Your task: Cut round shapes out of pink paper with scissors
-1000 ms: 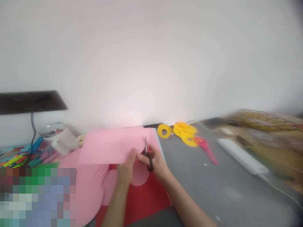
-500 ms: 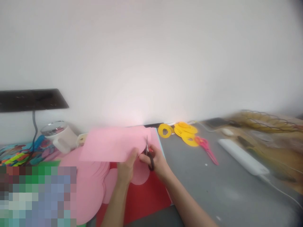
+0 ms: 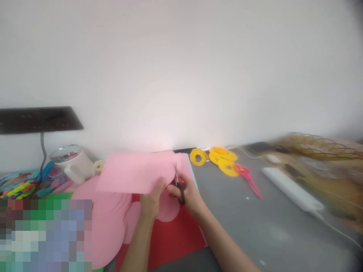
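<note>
My left hand (image 3: pixel 153 194) grips the lower right part of a pink paper sheet (image 3: pixel 130 172), thumb on top. Black-handled scissors (image 3: pixel 180 190) are in my right hand (image 3: pixel 190 194), fingers through the loops. Their blades point away from me at the sheet's right edge, which curves there. Below the sheet lies a pink paper circle (image 3: pixel 168 207) on red paper (image 3: pixel 178 238). To the left, several large round pink paper pieces (image 3: pixel 102 226) overlap in a pile.
Yellow paper rings (image 3: pixel 222 156) and pink scissors (image 3: pixel 249 181) lie on the grey table (image 3: pixel 241 234). A white power strip (image 3: pixel 292 189) with a cord is at the right. A white mug (image 3: pixel 75 164) and colourful thread bundles (image 3: pixel 21 185) stand at the left, below a dark wall panel (image 3: pixel 42 119).
Almost nothing differs. Both hands, the sheet and the scissors hold the same position, and the view has shifted very slightly.
</note>
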Available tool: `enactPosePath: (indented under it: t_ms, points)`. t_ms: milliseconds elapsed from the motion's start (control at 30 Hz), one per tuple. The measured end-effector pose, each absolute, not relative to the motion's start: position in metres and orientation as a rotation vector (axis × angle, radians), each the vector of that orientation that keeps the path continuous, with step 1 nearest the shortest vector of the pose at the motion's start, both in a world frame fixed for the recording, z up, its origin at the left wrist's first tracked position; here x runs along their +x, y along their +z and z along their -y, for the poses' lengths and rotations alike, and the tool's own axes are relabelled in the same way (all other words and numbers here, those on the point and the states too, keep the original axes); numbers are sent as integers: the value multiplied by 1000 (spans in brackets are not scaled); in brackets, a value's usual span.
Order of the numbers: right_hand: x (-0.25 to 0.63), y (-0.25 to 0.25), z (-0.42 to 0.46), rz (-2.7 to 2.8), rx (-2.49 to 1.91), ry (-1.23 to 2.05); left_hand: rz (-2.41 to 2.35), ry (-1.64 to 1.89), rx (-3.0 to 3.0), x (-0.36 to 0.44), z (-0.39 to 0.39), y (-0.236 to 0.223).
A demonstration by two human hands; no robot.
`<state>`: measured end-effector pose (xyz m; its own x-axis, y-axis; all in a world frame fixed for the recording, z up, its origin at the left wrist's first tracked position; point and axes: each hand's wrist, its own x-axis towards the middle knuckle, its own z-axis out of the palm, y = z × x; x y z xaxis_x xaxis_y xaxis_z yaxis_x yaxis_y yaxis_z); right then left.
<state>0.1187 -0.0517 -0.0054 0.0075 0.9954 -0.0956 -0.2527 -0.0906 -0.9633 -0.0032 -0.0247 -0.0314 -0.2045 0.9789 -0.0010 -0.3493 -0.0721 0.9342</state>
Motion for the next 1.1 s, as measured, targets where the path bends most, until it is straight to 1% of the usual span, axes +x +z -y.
enactPosePath:
  t_ms: [267,433,600,800,967,1100]
  points:
    - [119,-7,50,964,-1130,1361,-1046,1546,887,-4,22,-34]
    - [118,-9,50,969,-1139,1358,-975,1549,875,-2,25,-27]
    - [114,-7,52,958,-1155,1341,-963,1630,870,1,28,-25]
    - [108,-1,56,954,-1191,1318,-1133,1656,1060,4,29,-37]
    - [108,-2,56,997,-1220,1315,-1102,1707,945,8,28,-36]
    - [112,-6,54,1031,-1142,1310,-1038,1702,972,6,27,-34]
